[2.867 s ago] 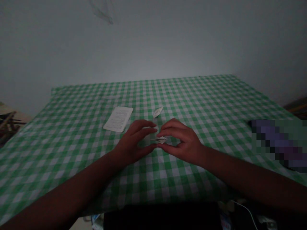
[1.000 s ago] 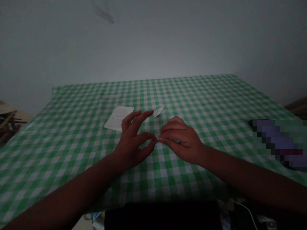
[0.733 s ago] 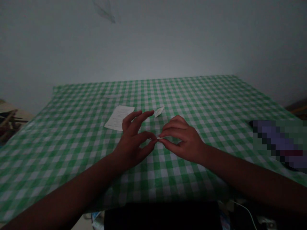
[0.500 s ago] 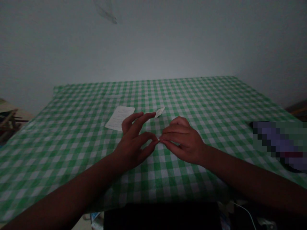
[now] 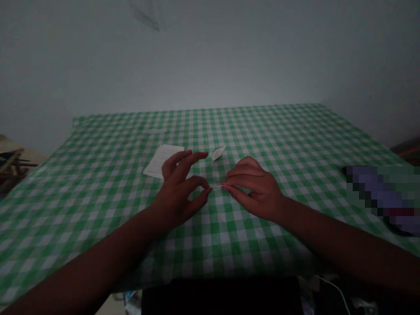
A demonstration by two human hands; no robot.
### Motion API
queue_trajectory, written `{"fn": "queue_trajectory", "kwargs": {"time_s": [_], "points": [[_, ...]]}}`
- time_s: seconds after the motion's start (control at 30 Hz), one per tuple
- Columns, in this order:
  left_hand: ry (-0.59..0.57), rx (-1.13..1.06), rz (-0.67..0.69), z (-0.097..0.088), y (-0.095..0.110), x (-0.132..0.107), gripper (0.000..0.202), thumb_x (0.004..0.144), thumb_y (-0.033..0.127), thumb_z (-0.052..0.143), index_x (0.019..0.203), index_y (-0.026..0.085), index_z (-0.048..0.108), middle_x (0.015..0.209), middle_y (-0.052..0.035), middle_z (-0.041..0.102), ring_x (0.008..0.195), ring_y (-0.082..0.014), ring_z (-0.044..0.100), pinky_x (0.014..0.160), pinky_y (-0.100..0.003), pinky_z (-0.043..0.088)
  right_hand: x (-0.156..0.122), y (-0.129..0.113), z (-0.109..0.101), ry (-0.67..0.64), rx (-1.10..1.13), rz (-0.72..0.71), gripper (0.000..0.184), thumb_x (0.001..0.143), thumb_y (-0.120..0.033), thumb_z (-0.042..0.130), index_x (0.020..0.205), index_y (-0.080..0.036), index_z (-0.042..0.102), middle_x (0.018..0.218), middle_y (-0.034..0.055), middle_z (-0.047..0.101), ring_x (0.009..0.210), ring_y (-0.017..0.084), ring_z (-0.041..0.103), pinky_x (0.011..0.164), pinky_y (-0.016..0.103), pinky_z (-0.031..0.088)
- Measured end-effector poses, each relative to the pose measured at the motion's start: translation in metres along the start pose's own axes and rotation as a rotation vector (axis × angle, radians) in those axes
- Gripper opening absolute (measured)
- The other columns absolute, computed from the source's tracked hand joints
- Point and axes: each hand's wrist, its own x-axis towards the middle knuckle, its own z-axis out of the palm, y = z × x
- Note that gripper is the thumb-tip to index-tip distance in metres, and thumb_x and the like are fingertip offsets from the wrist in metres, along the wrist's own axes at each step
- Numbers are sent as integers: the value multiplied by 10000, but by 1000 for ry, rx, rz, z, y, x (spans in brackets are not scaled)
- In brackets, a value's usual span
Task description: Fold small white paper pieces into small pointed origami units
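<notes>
Right hand point(image 5: 256, 190) pinches a thin folded paper strip point(image 5: 217, 187) between thumb and fingertips.
Left hand point(image 5: 177, 192), half open, sits just beside the strip, a printed sheet point(image 5: 162, 161) beyond its fingers.

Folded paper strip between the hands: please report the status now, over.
Right hand fingers pinch folded paper strip; left hand fingertips at its end; nothing in the way.

Head-mounted camera live here, looking forward and down, close over the left hand point(image 5: 179, 192) and right hand point(image 5: 256, 190), gingham tablecloth point(image 5: 269, 131) ahead, wall point(image 5: 210, 57) at twelve o'clock.
</notes>
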Motion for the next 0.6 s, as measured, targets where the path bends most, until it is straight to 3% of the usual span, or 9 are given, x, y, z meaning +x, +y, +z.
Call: {"fn": "queue_trajectory", "kwargs": {"time_s": [0.27, 0.43, 0.6], "points": [[-42, 44, 31, 1, -3, -1, 40, 863, 188, 662, 871, 215, 633, 1357, -75, 600, 1317, -323, 422, 1057, -555, 352, -2, 6, -3, -73, -139, -45, 64, 886, -214, 651, 906, -249, 700, 875, -1, 731, 878, 215, 586, 820, 440, 429], [-27, 55, 43, 2, 6, 0, 109, 837, 256, 709, 916, 206, 651, 1402, -107, 562, 1300, -342, 438, 1033, -561, 366, 0, 0, -3, -96, -227, -92, 89, 910, -198, 632, 950, -240, 699, 923, -5, 742, 899, 220, 562, 833, 452, 400], [-1, 41, 29, 3, 10, 0, 61, 848, 178, 688, 874, 215, 648, 1350, -78, 604, 1265, -313, 466, 1019, -537, 385, -1, -4, -1, -93, -272, -118, 98, 914, -215, 646, 992, -241, 700, 942, -6, 751, 909, 220, 548, 826, 450, 388]]}}
